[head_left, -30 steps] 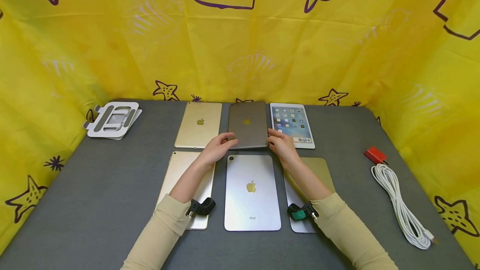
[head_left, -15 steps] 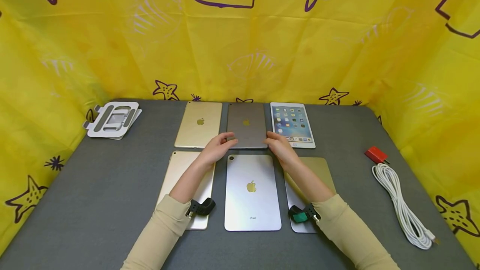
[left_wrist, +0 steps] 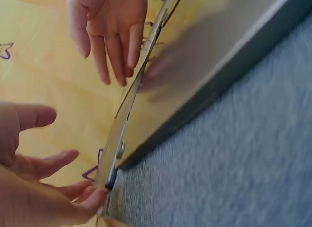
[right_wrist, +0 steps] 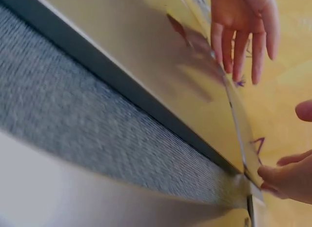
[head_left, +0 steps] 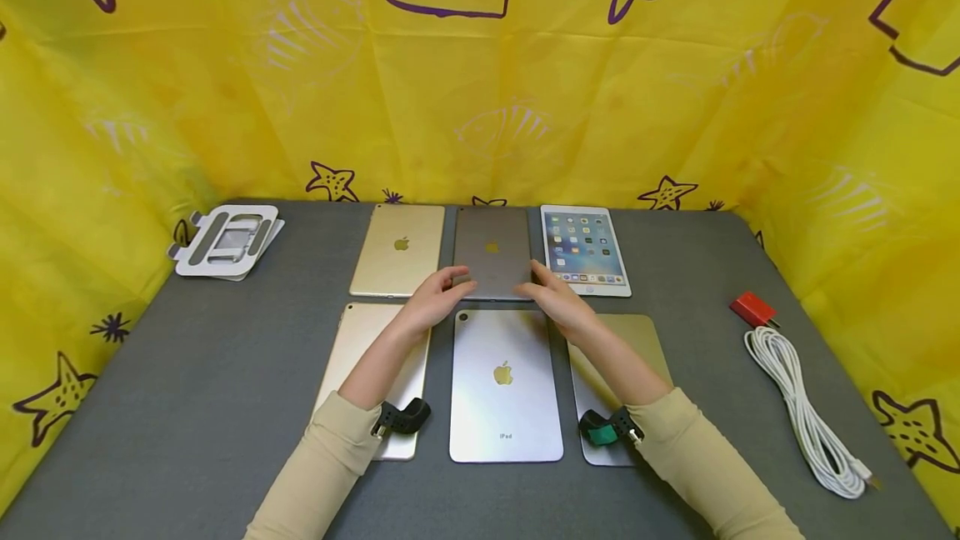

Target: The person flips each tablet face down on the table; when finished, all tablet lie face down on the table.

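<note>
A dark grey tablet [head_left: 492,232] lies back side up in the middle of the back row, its logo showing. My left hand [head_left: 435,296] is at its front left corner; in the left wrist view that hand's thumb stands apart and its lower fingertips are at the tablet's edge. At the front right corner is my right hand [head_left: 558,298], thumb and fingers spread apart, its fingertips near the edge. Beside my left hand lies a gold tablet [head_left: 397,252]. A white tablet [head_left: 585,244] with a lit screen is on the right, partly behind my right hand.
In the front row are a pale gold tablet [head_left: 363,348], a silver iPad [head_left: 505,407] and another tablet [head_left: 637,340], the outer two partly under my arms. A white folding stand [head_left: 232,240] lies far left. On the right are a red charger [head_left: 752,308] and coiled white cable [head_left: 798,407].
The grey tablet has shifted slightly left and now lies flat. My right hand has loosened from its right edge, thumb moving left. My left hand has stayed about where it was.
</note>
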Demonstrator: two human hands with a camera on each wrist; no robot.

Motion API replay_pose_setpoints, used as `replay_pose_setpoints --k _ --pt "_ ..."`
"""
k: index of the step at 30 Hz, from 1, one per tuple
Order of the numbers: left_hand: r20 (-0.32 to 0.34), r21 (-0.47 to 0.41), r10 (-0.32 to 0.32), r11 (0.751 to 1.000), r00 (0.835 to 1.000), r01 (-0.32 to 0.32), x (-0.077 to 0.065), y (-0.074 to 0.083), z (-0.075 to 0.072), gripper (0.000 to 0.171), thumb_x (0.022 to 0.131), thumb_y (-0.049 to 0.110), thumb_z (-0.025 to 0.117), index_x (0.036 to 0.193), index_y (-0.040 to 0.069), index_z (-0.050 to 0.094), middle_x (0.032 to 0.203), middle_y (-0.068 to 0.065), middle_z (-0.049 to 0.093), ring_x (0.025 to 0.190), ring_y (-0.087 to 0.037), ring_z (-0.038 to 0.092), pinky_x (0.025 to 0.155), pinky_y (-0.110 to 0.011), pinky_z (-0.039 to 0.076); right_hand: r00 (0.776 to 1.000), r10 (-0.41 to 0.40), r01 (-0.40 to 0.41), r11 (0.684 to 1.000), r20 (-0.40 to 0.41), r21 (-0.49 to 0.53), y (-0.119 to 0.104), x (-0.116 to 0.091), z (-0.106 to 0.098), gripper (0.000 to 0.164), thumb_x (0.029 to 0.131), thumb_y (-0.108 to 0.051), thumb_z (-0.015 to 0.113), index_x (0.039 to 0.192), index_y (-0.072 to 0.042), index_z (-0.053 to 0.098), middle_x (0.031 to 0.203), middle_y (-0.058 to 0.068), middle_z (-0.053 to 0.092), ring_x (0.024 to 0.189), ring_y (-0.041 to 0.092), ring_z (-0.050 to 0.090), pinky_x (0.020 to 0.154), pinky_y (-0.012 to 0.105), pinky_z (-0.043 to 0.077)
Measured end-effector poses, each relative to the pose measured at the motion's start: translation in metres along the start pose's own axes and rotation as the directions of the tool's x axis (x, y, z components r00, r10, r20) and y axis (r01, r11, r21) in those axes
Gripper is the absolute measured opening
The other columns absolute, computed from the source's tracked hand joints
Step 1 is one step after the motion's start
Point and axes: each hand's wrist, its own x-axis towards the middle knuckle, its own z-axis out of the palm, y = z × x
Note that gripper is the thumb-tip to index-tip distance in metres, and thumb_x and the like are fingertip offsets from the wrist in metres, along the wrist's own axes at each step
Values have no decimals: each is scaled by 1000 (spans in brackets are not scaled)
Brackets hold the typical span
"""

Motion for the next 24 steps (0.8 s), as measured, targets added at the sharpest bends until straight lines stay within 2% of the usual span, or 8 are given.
replay_pose_setpoints --k 3,5,8,12,15,17,21,24 --pt "-52 11 36 999 998 -35 -2 4 3 49 97 26 58 140 3 50 144 -19 45 134 -35 40 109 -50 33 997 -57 57 998 -42 2 1 -2 -8 66 97 -12 51 153 3 19 159 20 18 146 33 15 117 49 13" --pt "-94 -15 59 998 994 -61 -2 8 6 43 97 24 58 136 6 55 140 -17 51 129 -31 46 107 -47 38 991 -104 107 994 -84 25 1 -4 -15 58 97 -8 49 150 3 29 155 22 28 142 36 25 115 50 21" --pt "-134 -127 81 987 988 -98 1 16 14 33 98 19 58 129 6 61 132 -16 58 119 -27 54 102 -43 43 973 -174 187 980 -152 73 1 -6 -24 47 99 -3 46 145 6 39 149 24 38 135 39 37 111 48 32" --pt "-139 -285 104 948 985 -140 11 26 31 27 98 11 57 122 1 64 127 -19 61 114 -32 58 99 -44 46 945 -205 234 968 -256 88 3 -10 -41 40 99 -1 46 138 6 48 142 24 46 131 38 43 106 44 39" --pt "-107 -361 108 922 988 -140 19 33 47 29 97 7 56 123 -4 62 129 -23 58 116 -38 56 100 -47 44 926 -189 218 974 -327 55 5 -13 -55 39 98 -1 47 136 3 52 140 23 49 129 36 45 106 43 40" --pt "-67 -388 95 915 993 -114 24 37 59 33 97 6 55 127 -7 58 132 -25 55 119 -39 54 101 -46 44 915 -159 186 982 -370 38 8 -16 -64 40 98 -2 47 137 1 53 140 21 50 128 35 45 107 44 38" --pt "44 -400 32 917 999 -12 31 43 82 44 97 9 55 137 -7 48 141 -24 48 126 -35 49 106 -42 40 900 -79 96 995 -430 18 13 -20 -81 43 98 -3 48 141 -4 51 144 17 46 132 30 41 110 44 33" --pt "123 -406 -16 911 992 65 32 46 97 54 96 11 55 144 -8 38 148 -23 39 134 -32 40 111 -41 33 901 -29 30 1000 -433 -6 19 -24 -91 47 98 -5 48 145 -6 45 151 15 38 139 29 32 114 43 27"
